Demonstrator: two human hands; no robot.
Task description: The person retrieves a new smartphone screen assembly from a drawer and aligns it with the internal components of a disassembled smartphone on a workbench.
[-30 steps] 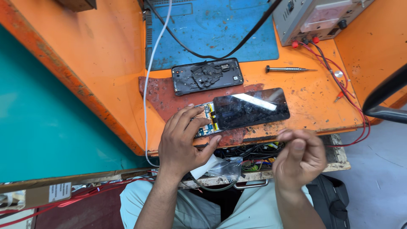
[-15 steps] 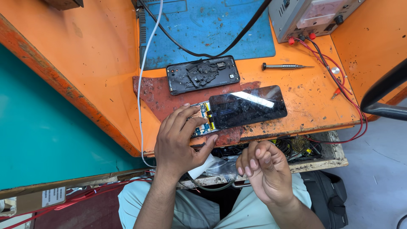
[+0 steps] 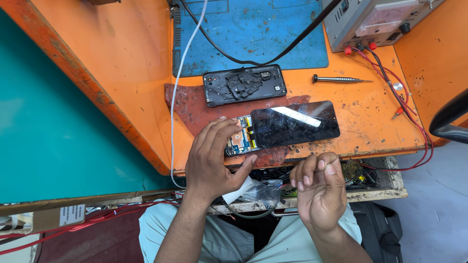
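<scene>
Orange and badly scuffed, the workbench [image 3: 122,73] fills most of my view, its paint worn dark near the front edge, with a blue rubbery mat [image 3: 253,34] laid flat at the back and a torn reddish pad [image 3: 195,109] under the work. On that pad lies the opened phone [image 3: 287,129]: a glossy black glass slab, lying flat, with its left end uncovered so that a small circuit board [image 3: 239,139] with yellow and blue parts shows. My left hand [image 3: 214,160] rests at that exposed end, fingers spread and curved over the board, the thumb pressed against the bench edge below it; it grips nothing that I can see. My right hand [image 3: 317,187] hovers off the bench in front of the phone, palm towards me, fingers curled in loosely. Whether something tiny sits between those fingertips I cannot tell.

Just behind the phone lies a separate black back cover [image 3: 243,85], its moulded inside facing up. A slim metal screwdriver [image 3: 339,79] lies to the right of it. A grey power supply [image 3: 375,19] stands at the back right corner, red leads [image 3: 409,107] trailing from it across the bench. A white cable [image 3: 178,97] and a black cable [image 3: 273,56] cross the mat. An open drawer [image 3: 380,187] of clutter sits below the bench edge.
</scene>
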